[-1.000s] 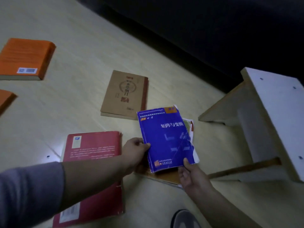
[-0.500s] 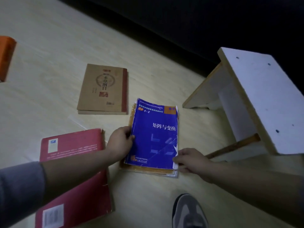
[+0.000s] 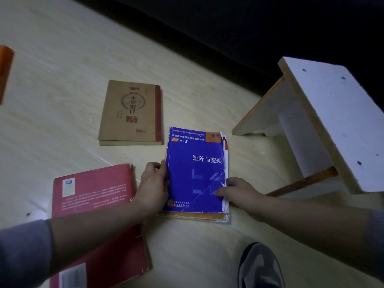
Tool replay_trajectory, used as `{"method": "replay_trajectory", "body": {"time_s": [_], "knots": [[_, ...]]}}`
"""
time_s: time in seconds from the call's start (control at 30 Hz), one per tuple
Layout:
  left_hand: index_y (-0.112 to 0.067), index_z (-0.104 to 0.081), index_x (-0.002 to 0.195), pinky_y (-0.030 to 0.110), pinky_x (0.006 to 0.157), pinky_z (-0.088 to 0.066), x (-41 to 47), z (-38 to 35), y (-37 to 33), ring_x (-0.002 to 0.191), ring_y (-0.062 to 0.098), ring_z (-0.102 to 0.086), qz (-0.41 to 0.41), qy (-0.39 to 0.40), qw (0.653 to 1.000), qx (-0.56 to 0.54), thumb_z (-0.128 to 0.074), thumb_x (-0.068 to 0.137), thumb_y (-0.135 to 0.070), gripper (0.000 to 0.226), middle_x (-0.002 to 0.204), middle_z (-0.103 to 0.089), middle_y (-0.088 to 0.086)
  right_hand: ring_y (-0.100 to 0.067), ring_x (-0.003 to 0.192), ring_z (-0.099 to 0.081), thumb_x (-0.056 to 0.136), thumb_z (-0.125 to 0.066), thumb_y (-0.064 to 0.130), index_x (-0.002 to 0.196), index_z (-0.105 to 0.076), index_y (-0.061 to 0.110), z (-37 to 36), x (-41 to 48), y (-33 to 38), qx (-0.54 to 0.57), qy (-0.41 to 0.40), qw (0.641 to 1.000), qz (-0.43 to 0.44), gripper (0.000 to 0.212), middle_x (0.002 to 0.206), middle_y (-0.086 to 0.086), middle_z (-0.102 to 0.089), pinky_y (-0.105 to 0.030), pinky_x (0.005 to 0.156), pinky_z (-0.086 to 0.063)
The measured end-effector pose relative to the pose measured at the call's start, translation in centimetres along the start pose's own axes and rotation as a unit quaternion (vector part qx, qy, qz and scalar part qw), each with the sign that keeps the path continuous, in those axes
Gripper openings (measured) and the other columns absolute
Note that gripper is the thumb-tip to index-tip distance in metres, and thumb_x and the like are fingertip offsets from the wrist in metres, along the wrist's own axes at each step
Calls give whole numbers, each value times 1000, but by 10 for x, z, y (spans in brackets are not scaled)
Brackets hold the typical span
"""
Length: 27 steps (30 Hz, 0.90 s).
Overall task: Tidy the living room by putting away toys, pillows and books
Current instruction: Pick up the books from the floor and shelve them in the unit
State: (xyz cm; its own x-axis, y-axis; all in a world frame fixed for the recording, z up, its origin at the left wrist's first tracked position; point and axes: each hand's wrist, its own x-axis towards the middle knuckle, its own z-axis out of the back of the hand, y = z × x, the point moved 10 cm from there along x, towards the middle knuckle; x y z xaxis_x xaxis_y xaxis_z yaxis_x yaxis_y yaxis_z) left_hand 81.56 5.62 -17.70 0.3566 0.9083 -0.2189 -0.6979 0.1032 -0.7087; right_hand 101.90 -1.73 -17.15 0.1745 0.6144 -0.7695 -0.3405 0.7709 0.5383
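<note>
A pale wood-grain floor (image 3: 62,59) fills most of the view. Along its far side lies a dark mass (image 3: 228,28), too dim to make out. At the right stands a small white wooden stool (image 3: 332,121) with screw heads showing in its top and a brown rail between its legs.

At the near left a large red book (image 3: 93,196) lies flat with its back cover up, partly under the person's left forearm and grey sleeve (image 3: 22,256). Farther off, left of centre, a brown paperback (image 3: 128,113) with a dark red spine strip lies flat, face up, apart from the red one.

In the middle a blue textbook (image 3: 195,169) with white Chinese lettering tops a short pile of thinner books (image 3: 193,215), whose worn orange and white edges show at its near and right sides. The pile sits on the floor between the brown paperback and the stool, just near of the paperback's right corner.

The left hand (image 3: 154,186) grips the pile's left edge, fingers curled round it. The right hand (image 3: 239,192) holds the right edge, thumb lying on the blue cover and fingers against the page edges.

A grey shoe (image 3: 259,267) shows at the near edge. A sliver of an orange book (image 3: 5,71) shows at the far left.
</note>
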Motion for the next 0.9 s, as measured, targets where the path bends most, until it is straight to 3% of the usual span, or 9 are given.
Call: {"method": "replay_trajectory", "body": {"time_s": [0.23, 0.4, 0.57, 0.7, 0.77, 0.83, 0.9], "knots": [[-21, -27, 148, 10, 78, -46, 1, -1, 3, 122, 0, -27, -30, 25, 998, -55, -45, 98, -15, 53, 144, -27, -1, -18, 86, -71, 89, -64, 28, 114, -54, 9, 16, 16, 4, 47, -82, 995, -20, 33, 103, -4, -69, -30, 70, -57], [-22, -30, 146, 0, 78, -41, 0, -1, -7, 121, -4, -34, -63, 30, 993, -96, -47, 95, -8, 56, 146, -34, -7, -16, 84, -71, 90, -61, 28, 112, -58, 8, 19, 22, 3, 43, -79, 995, -30, 30, 102, -3, -70, -29, 70, -55], [-26, -16, 149, 3, 72, -46, -12, -9, 0, 111, -1, -45, -7, 53, 986, -157, -42, 98, -12, 59, 138, -39, -12, -6, 76, -70, 92, -60, 26, 118, -54, 17, 13, 16, 6, 16, -51, 999, 5, 28, 101, 6, -68, -19, 54, -51], [-29, -17, 150, -4, 70, -37, -13, -5, 0, 102, -5, -45, 26, 48, 977, -205, -41, 99, -9, 59, 119, -39, -27, -12, 91, -66, 93, -59, 25, 116, -50, 13, 18, 16, 6, 39, -48, 998, -9, 28, 108, 4, -65, -28, 70, -54], [-28, -23, 148, 6, 78, -42, -14, -5, 0, 89, -10, -51, 53, 48, 959, -273, -39, 100, -7, 55, 104, -42, -36, -16, 103, -65, 93, -56, 27, 114, -56, 9, 22, 19, 4, 72, -43, 996, -22, 28, 113, -1, -67, -33, 82, -51], [-28, -30, 144, 11, 77, -45, -14, -7, -2, 88, -13, -52, 76, 49, 942, -323, -39, 100, -7, 49, 97, -44, -37, -16, 106, -64, 94, -54, 27, 112, -59, 8, 22, 18, 4, 84, -37, 996, -24, 26, 115, -2, -68, -29, 75, -48], [-34, -42, 127, 12, 73, -46, -12, -6, 0, 91, -9, -56, 95, 43, 927, -360, -40, 100, -9, 37, 96, -48, -34, -14, 105, -62, 94, -54, 29, 117, -57, 9, 26, 16, 7, 36, -59, 997, -25, 31, 122, -3, -64, -23, 62, -46]]}}
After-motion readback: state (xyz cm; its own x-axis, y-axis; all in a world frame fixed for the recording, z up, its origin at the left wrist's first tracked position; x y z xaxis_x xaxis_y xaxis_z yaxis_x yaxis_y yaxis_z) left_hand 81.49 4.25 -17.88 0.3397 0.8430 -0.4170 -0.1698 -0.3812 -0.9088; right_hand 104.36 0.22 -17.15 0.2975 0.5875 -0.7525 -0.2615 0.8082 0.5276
